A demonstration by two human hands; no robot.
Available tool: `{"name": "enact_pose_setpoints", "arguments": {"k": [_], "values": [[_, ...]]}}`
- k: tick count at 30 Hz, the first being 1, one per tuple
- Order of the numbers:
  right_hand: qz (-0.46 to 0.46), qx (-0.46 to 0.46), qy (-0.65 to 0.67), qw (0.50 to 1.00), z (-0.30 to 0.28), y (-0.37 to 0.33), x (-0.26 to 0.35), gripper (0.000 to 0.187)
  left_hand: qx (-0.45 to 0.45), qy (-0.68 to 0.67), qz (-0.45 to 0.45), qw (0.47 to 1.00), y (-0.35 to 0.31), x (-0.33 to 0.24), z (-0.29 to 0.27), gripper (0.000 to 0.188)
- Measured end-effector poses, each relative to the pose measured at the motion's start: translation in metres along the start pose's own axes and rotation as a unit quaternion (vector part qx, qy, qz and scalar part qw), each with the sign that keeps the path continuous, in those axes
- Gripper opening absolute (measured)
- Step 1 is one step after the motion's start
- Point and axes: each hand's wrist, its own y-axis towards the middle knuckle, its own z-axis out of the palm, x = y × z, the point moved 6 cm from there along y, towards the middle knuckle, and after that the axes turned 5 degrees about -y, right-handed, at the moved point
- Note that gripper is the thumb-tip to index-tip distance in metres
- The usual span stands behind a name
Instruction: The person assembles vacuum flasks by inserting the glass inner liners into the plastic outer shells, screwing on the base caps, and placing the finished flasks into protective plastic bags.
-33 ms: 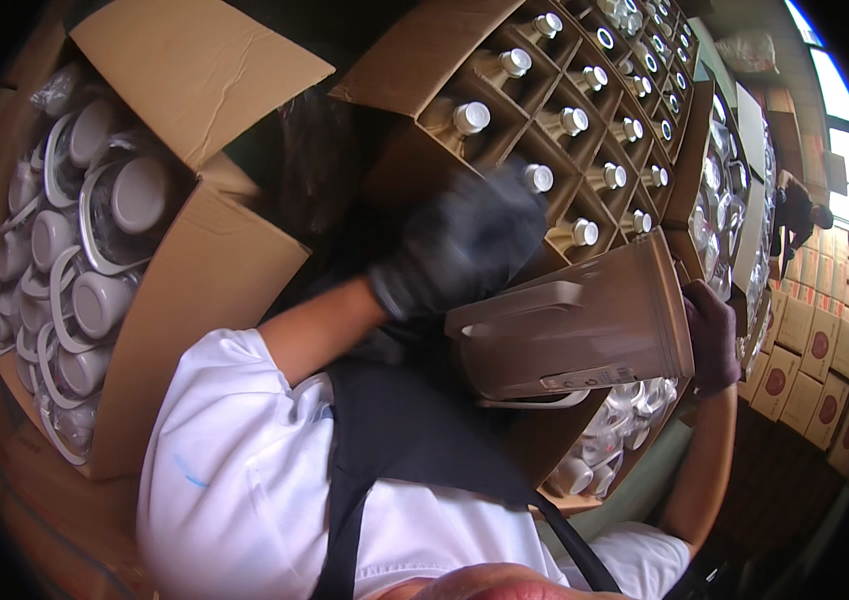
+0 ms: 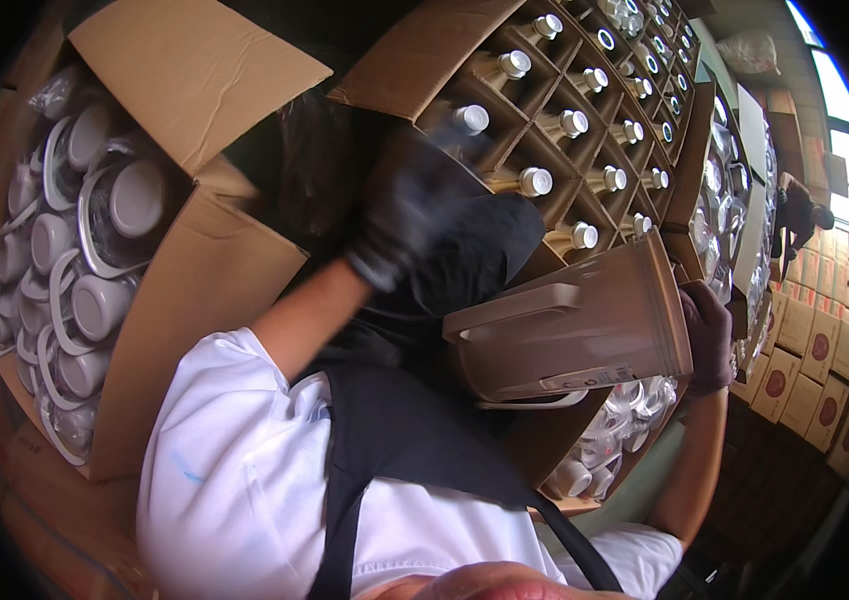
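Note:
My left hand (image 2: 410,200), in a black glove, is smeared by motion beside the near edge of a divided carton. Its fingertips come close to a gold bottle (image 2: 535,181) with a pale cap; whether they touch it or hold anything I cannot tell. My right hand (image 2: 710,335), in a dark glove, grips the wide rim of a brown plastic pitcher (image 2: 575,330). The pitcher lies tilted on its side in front of my apron, its handle facing up and a label low on its wall. Much of the right hand's fingers is hidden behind the rim.
The divided carton (image 2: 505,132) holds several capped bottles. At the left, an open carton (image 2: 205,300) is full of pale handled containers (image 2: 105,300). More plastic-wrapped goods (image 2: 625,430) sit in a carton below the pitcher. Stacked cartons (image 2: 810,370) and another person (image 2: 795,215) are at the right.
My left hand has drawn back to the left, away from the bottles, uncovering more of the near bottle. My right hand and the pitcher have barely shifted.

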Motion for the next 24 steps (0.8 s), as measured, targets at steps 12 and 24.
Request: {"name": "enact_pose_setpoints", "arguments": {"k": [12,24], "values": [[0.107,-0.077,0.267,0.955,0.000,0.002,-0.017,0.012,-0.222,0.259,-0.356,0.870,0.000,0.217,-0.159,0.033],[0.024,-0.119,0.260,0.958,-0.011,-0.020,-0.010,0.012,-0.152,0.482,0.430,0.748,-0.035,-0.090,-0.011,0.030]]}}
